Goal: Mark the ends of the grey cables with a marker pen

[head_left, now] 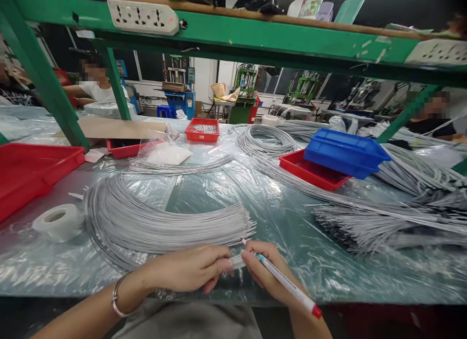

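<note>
My left hand [193,268] is closed near the table's front edge, pinching the ends of a small bunch of grey wires [236,261]. My right hand [268,273] is closed on a white pen [288,283] with a red cap, its tip touching the wire ends beside my left fingers. A large curved bundle of grey wires [146,222] lies just beyond both hands. A bracelet sits on my left wrist.
A white tape roll [58,222] lies at left by a red tray [25,171]. A blue bin [343,151] sits on a red tray [310,171] at right, with more wire bundles [383,227]. A small red tray [202,130] stands farther back. Other people sit at far left and right.
</note>
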A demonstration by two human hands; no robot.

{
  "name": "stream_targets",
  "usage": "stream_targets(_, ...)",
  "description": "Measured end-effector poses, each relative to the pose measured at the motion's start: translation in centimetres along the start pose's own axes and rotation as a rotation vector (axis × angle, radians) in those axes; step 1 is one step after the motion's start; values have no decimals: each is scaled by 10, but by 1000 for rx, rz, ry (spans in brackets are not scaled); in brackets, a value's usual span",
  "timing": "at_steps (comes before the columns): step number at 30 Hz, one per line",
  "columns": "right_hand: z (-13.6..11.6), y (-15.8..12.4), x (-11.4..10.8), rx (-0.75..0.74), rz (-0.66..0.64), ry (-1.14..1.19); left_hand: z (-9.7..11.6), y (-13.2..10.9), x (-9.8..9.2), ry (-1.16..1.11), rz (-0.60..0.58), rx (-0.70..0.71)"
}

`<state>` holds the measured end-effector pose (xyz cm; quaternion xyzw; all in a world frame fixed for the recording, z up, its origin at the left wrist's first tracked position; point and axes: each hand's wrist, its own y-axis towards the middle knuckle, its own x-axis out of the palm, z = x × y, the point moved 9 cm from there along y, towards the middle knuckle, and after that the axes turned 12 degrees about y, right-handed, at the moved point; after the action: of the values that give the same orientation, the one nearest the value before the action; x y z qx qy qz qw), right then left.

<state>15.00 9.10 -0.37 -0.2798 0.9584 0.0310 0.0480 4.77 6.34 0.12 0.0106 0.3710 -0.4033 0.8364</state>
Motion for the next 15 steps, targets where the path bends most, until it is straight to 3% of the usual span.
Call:
stream_targets(4,2,0,2,6,-5,18,-3,1,3,-133,6,-19)
stream_targets(9,3,-1,3,12,10,-30,-7,7,-7,-169,148,-12)
stream_targets(15,12,1,1,45,17,-35,-12,7,-8,-227,191,-26)
